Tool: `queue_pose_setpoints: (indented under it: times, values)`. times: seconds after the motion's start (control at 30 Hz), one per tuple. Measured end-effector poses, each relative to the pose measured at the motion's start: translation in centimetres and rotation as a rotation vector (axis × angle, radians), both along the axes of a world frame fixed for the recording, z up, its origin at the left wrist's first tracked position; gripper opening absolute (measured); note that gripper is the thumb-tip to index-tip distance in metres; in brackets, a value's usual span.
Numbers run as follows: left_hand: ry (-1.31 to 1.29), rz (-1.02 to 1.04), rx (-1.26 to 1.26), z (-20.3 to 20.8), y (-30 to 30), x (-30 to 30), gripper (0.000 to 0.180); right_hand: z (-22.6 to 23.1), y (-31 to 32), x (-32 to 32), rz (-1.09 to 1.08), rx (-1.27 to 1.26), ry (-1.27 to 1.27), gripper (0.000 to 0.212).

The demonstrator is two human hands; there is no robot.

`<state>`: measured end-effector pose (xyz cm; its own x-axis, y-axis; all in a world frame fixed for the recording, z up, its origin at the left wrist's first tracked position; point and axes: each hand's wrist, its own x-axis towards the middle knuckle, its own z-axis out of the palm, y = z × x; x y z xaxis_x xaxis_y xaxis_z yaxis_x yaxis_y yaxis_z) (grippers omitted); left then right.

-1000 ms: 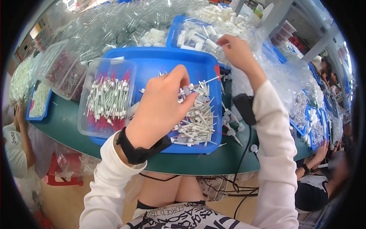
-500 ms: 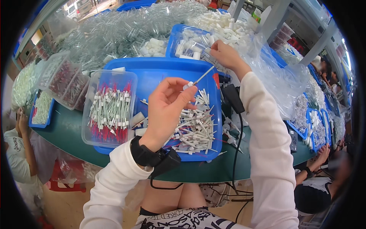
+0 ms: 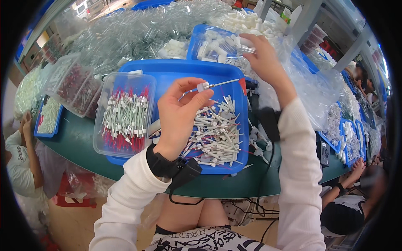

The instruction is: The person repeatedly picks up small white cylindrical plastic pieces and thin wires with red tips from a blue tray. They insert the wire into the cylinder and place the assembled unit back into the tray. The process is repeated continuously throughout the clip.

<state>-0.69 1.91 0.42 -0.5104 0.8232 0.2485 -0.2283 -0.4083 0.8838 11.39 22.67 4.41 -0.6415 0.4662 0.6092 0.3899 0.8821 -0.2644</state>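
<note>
My left hand (image 3: 178,111) is closed above the blue tray (image 3: 171,67). Between its thumb and fingers it pinches a thin white stick (image 3: 226,83) with a small white collar; the stick points to the right. Farther off to the right, my right hand (image 3: 266,56) is closed on a white cylindrical piece (image 3: 246,44), partly blurred, over a smaller blue bin (image 3: 192,48) of white cylinders and clear plastic tubes. Many similar thin sticks with white collars and some red ends (image 3: 217,136) lie loose in the tray below my left hand.
A clear plastic box (image 3: 97,129) of sticks with pink-red ends sits in the tray's left side. Clear tubes (image 3: 138,39) are heaped behind. A plastic bag (image 3: 310,92) and a black cable (image 3: 272,163) lie right. A co-worker's arms (image 3: 29,142) show at left, others at right.
My right hand has moved up and right and now holds a white cylindrical piece. The stick in my left hand has turned closer to level. The view has shifted slightly.
</note>
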Motion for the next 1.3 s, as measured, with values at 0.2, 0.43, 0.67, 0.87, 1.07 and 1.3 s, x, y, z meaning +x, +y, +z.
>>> queue_pose_setpoints:
  times: [0.2,0.43,0.67,0.87,1.07,1.3]
  values:
    - [-0.039,0.155,0.072,0.1,-0.2,-0.6,0.03,0.0,-10.5,3.5,0.264,-0.712,0.017,0.037]
    - [-0.044,0.067,0.032,-0.3,0.3,-0.6,0.029,-4.3,-13.0,2.7,0.349,-0.471,0.062,0.029]
    - [-0.001,0.017,0.008,0.0,-0.1,-0.6,0.027,-4.6,-12.4,3.6,0.221,-0.521,0.248,0.025]
    - [-0.006,-0.012,0.039,0.0,0.0,-0.2,0.025,-4.2,-11.8,4.3,0.377,-0.888,0.629,0.026]
    - [0.026,-0.052,0.053,0.0,-0.2,-0.3,0.025,-4.0,-11.8,5.0,0.425,-0.917,0.616,0.03]
    - [0.167,-0.014,0.1,-0.1,-0.3,-0.2,0.023,-3.6,-11.4,5.6,0.511,-1.065,0.632,0.026]
